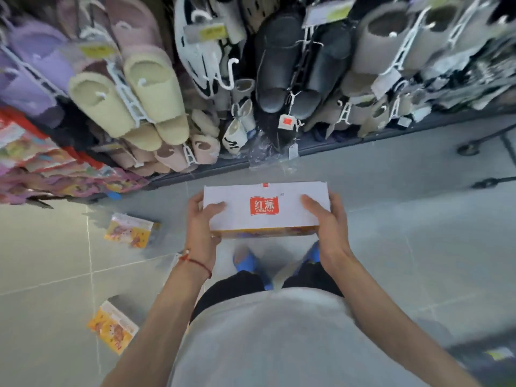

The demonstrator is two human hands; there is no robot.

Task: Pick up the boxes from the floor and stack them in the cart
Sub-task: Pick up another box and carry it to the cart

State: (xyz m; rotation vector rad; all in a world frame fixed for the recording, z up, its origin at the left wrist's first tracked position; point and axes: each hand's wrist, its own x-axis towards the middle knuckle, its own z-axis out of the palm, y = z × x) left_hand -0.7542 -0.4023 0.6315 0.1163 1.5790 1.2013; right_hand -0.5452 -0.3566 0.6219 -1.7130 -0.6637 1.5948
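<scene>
White cardboard fills the space between my hands: I hold the box [266,209] level in front of my belly, above my blue shoes, its long axis running straight across me from left to right. My left hand [202,224] is clamped on the left end, thumb lying over the top face and the rest wrapped under; my right hand [325,219] grips the right end the same way. So both hands are apart, one at each short end, and neither is nearer to the load than the other.

Taking this box as the mark, two more boxes lie on the floor [405,233] to its left. One yellow box [129,230] sits just left of it and a little nearer the shelf; the other yellow box [113,326] lies left again and closer to my feet. Both are well apart from what I hold, and my left hand would be the nearer one for them.

Beyond the box stands the rack of hanging slippers [156,88]. To its far right I see only a wheel [467,149] and a dark bar, which I judge may belong to the cart; if so, the load must swing rightward.
</scene>
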